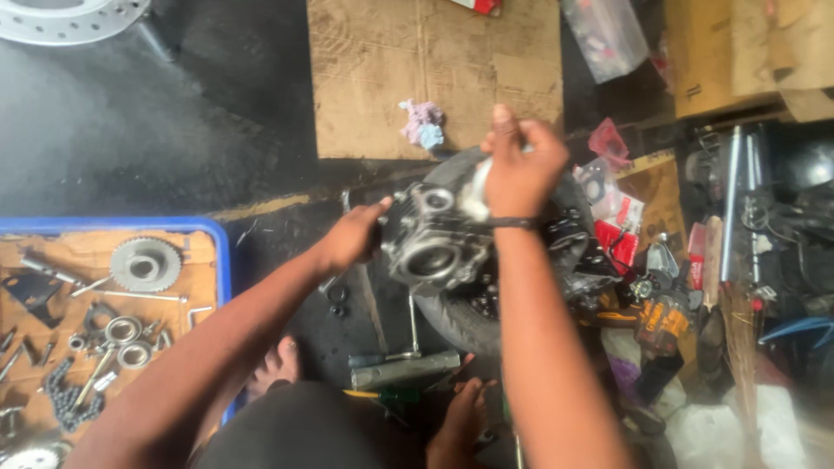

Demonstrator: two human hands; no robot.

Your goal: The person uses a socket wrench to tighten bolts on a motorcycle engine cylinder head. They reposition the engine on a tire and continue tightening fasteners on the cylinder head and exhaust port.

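Left hand (354, 236) gripped the grey engine casing (427, 239) side; right hand (519, 169) closed on its pale top part, over a tyre (452, 317).

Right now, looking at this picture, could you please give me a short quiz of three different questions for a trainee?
1. True or false: the left hand touches the side of the grey metal engine part.
2. Multiple choice: the blue tray with the toothed gear lies where? A) on the person's left B) on the person's right C) on the cardboard sheet
3. Fill in: the engine part rests on a black ____.

Key:
1. True. The right hand is over the top of the part; whether it grips something pale there cannot be told.
2. A
3. tyre
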